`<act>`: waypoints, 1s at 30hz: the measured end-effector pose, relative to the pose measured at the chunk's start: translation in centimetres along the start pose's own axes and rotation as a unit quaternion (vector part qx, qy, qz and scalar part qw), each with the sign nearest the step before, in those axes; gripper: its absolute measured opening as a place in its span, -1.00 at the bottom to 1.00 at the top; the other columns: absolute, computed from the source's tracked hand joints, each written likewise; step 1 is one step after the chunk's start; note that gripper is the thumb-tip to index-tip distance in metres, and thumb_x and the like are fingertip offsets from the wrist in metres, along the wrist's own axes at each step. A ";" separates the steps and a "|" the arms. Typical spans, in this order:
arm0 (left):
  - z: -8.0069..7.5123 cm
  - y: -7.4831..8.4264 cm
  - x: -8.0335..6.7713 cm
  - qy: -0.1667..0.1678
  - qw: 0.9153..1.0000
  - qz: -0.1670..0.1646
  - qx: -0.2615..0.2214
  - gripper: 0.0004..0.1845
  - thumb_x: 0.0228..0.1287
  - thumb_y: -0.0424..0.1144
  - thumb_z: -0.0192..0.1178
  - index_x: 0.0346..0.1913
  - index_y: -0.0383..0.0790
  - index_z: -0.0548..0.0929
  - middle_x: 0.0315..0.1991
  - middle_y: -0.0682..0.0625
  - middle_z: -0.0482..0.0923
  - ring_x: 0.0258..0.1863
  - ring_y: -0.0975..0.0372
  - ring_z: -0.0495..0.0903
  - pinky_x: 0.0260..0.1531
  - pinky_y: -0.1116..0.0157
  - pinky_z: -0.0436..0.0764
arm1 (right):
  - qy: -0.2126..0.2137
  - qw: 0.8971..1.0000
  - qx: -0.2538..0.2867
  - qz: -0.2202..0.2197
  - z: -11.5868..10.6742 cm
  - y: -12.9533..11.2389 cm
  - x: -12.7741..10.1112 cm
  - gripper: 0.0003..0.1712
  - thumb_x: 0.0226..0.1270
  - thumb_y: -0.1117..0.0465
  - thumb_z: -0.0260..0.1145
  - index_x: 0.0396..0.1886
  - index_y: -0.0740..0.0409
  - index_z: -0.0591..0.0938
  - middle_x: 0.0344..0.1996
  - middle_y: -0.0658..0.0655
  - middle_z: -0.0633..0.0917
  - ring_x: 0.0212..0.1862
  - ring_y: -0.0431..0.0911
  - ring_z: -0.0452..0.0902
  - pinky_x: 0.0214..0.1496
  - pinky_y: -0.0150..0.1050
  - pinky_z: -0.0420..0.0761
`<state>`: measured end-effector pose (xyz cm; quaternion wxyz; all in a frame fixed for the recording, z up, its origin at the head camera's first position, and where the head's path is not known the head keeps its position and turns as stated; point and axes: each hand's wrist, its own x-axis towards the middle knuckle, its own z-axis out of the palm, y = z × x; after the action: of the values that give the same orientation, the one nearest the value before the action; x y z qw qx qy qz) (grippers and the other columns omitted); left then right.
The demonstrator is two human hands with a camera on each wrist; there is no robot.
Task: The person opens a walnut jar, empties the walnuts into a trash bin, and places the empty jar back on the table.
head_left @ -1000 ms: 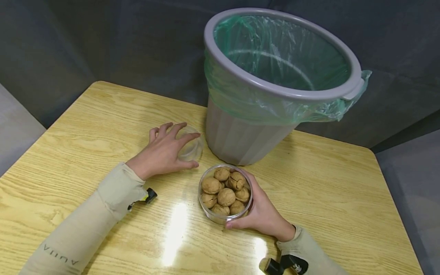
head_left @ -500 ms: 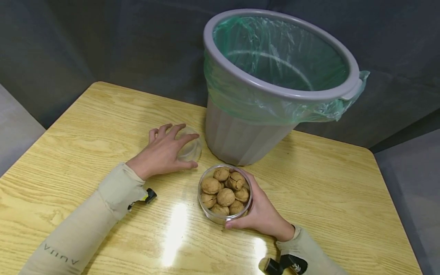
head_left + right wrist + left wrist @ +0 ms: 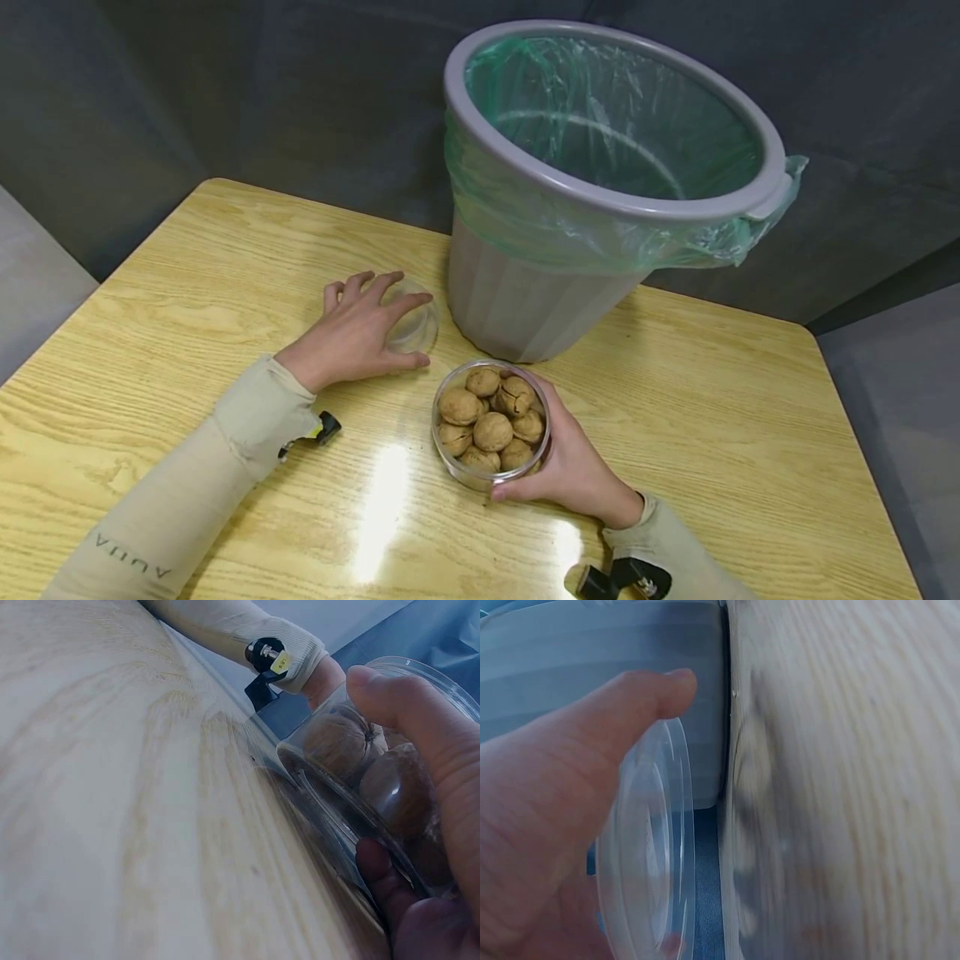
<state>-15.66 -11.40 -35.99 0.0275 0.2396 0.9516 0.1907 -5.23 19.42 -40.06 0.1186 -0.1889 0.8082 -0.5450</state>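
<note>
"Walnuts [image 3: 492, 431], one showing a crack, are filling a clear tub [image 3: 471, 478], uncovered, nearest us."

"And the right hand [image 3: 573, 467]?"

"Clamping round the tub's side, presumably steadying it while leaving the mouth unblocked. Whether its base is touching the table [image 3: 735, 408], I cannot tell."

"Next, farther off?"

"Left hand [image 3: 352, 337], palm down, its thumb and fingers pinching a clear lid [image 3: 414, 331] by the rim, likely for an even hold."

"Last entry?"

"Grey bin [image 3: 517, 308], standing behind on the table; green liner [image 3: 555, 229] is folding over its rim, probably to stop it slipping inward."
</note>
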 end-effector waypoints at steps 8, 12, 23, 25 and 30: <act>0.2 -0.1 0.0 0.002 1.000 0.001 -0.001 -0.14 0.13 0.34 0.39 0.50 0.18 0.43 0.60 -0.24 0.18 0.52 -0.38 0.14 0.24 -0.27 0.16 | 0.002 1.000 -0.007 -0.010 0.0 0.0 0.0 0.54 -0.32 0.21 0.83 0.65 -0.26 0.09 0.56 -0.02 0.32 0.54 -0.04 0.33 0.49 -0.39 0.37; 0.2 -0.1 0.0 0.000 1.000 -0.001 -0.001 -0.13 0.13 0.34 0.38 0.50 0.18 0.42 0.61 -0.24 0.17 0.52 -0.38 0.13 0.25 -0.28 0.16 | 0.000 1.000 -0.003 -0.009 0.0 0.0 0.0 0.54 -0.31 0.21 0.83 0.65 -0.25 0.08 0.56 -0.03 0.32 0.54 -0.05 0.33 0.49 -0.39 0.37; 0.4 -0.3 0.1 -0.009 1.000 -0.006 -0.003 -0.12 0.15 0.36 0.37 0.52 0.18 0.41 0.62 -0.24 0.15 0.53 -0.38 0.13 0.25 -0.27 0.16 | -0.002 1.000 -0.005 -0.020 -0.1 0.2 0.1 0.53 -0.32 0.24 0.83 0.64 -0.26 0.09 0.55 0.04 0.33 0.52 -0.02 0.35 0.50 -0.37 0.37; 0.5 -0.4 0.1 -0.009 1.000 -0.007 -0.003 -0.12 0.15 0.36 0.37 0.52 0.18 0.41 0.62 -0.24 0.15 0.53 -0.38 0.12 0.24 -0.26 0.16 | -0.001 1.000 -0.004 -0.018 -0.1 0.2 0.1 0.53 -0.31 0.23 0.83 0.64 -0.27 0.10 0.56 0.02 0.33 0.53 -0.03 0.34 0.50 -0.37 0.36; 0.6 -0.5 0.2 -0.010 1.000 -0.009 -0.005 -0.13 0.15 0.35 0.37 0.51 0.20 0.41 0.62 -0.23 0.15 0.53 -0.37 0.12 0.23 -0.24 0.16 | -0.003 1.000 0.003 -0.008 -0.1 -0.1 0.1 0.52 -0.30 0.22 0.83 0.64 -0.29 0.09 0.56 -0.01 0.31 0.54 -0.07 0.33 0.50 -0.36 0.38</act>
<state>-15.96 -11.50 -36.70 0.0394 0.2331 0.9524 0.1924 -5.29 19.42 -39.95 0.1171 -0.1966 0.8044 -0.5482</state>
